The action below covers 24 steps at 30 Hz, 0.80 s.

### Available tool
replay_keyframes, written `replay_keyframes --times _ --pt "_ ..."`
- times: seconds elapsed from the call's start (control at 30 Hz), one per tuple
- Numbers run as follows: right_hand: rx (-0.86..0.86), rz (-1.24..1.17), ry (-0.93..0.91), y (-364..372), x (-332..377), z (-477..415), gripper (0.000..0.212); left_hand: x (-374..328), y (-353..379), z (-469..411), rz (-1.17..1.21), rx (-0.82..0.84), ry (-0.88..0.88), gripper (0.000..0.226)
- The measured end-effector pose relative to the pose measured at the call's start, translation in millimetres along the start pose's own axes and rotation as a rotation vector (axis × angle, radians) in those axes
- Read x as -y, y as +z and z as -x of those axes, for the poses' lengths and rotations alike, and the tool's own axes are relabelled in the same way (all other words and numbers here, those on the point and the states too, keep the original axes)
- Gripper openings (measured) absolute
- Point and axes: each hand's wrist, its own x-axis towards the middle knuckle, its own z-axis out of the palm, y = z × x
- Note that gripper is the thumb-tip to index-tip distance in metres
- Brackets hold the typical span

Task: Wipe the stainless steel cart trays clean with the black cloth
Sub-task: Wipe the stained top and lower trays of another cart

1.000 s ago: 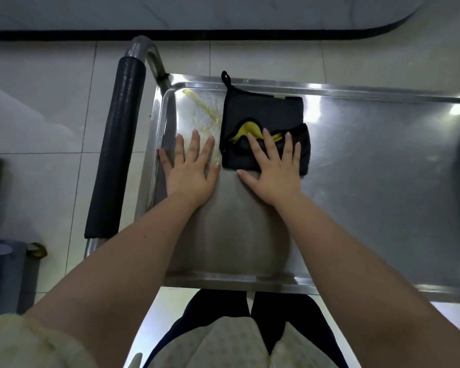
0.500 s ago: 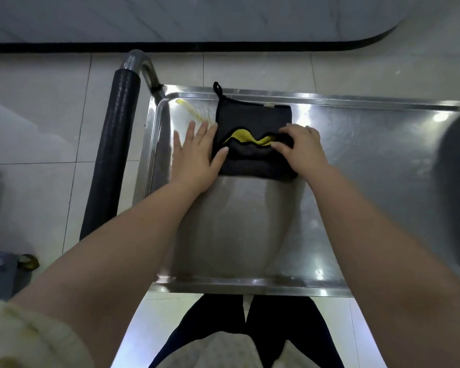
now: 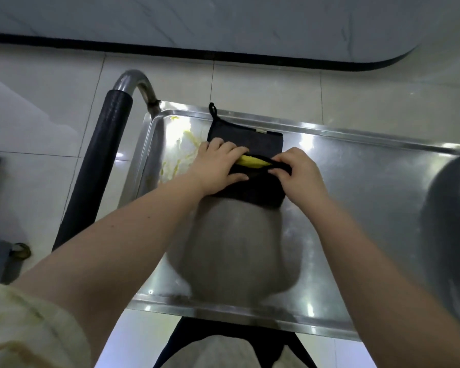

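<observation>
Left hand (image 3: 218,166) joined right hand (image 3: 298,173) pinching black cloth (image 3: 250,139).

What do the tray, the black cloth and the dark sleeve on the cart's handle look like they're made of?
The tray looks like polished metal, likely stainless steel: it mirrors the lights. The cloth is soft fabric, black with a yellow inner face; it folds limply. The handle sleeve looks like matte dark foam or rubber, unclear which: it is dull beside the shiny bare tube.
</observation>
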Motion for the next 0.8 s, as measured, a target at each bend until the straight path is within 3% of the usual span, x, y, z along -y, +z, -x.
replay_keyframes --times 0.2,0.37,0.5,0.63,0.7,0.8 --pt "0.019 -0.109 0.05 -14 -7 -14 0.019 9 -18 -2 0.169 -0.199 -0.096 0.031" --pt "-0.136 -0.257 0.118 -14 -2 -68 0.022 14 -42 -45 0.089 -0.219 -0.223 0.031" --pt "-0.062 -0.15 0.192 5 -29 -83 0.045 5 -29 -59 0.158 -0.161 -0.346 0.063" --pt "-0.003 0.159 0.198 26 -63 -50 0.053 -31 5 -60 0.078 -0.033 -0.244 0.065" --pt "0.067 0.376 0.174 36 -71 -30 0.052 -40 21 -60 0.029 0.029 -0.269 0.068" --pt "0.079 0.494 0.135 44 -73 -16 0.059 -38 35 -63 -0.038 0.051 -0.322 0.072"
